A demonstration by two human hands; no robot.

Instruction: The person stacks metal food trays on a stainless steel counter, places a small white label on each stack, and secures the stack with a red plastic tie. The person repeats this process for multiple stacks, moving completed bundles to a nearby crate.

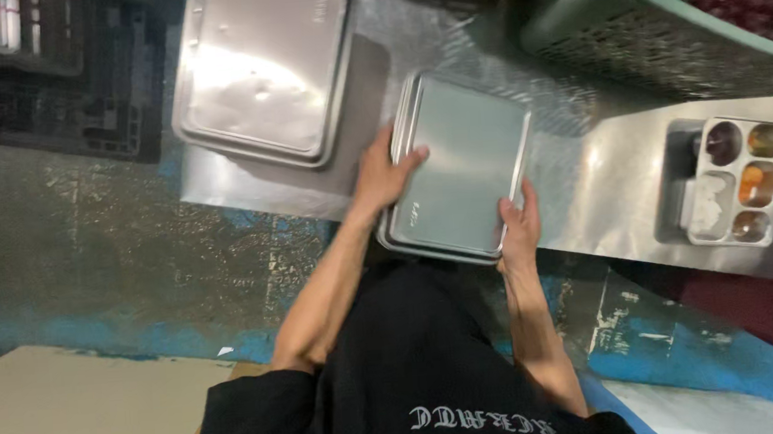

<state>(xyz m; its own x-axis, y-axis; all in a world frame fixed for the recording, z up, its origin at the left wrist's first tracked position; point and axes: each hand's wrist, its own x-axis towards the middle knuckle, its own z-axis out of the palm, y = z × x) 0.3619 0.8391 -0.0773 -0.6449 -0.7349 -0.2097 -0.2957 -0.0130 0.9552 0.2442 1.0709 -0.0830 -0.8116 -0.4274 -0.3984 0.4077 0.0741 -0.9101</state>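
From above, both bare hands are on a small stack of steel lids (460,166) lying flat near the middle of the frame, at the near edge of a steel counter (601,175). The left hand (382,174) clasps the stack's left edge: its thumb (411,159) lies across the top lid's upper left corner and the other fingers are curled around the rim, out of sight beneath. The right hand (519,226) grips the lower right corner, fingers bent over the rim with the tips pressed on the top surface; how far the thumb wraps under cannot be told. So both hands are closed on the stack, which sits between them, tilted slightly clockwise against the counter edge.

In the upper left of the frame, just beside the stack, rests a larger steel tray (258,72) turned upside down, catching a bright glare. Its lower right corner comes near the left hand but does not touch it. At the right of the frame, well apart from the hands, stands a compartment meal tray (736,182) with several wells filled with brown and orange food and one with something white. Above it, in the upper right, a green perforated basket (627,19) holds dark reddish contents. Below the counter shows a worn floor (90,256) with blue patches.
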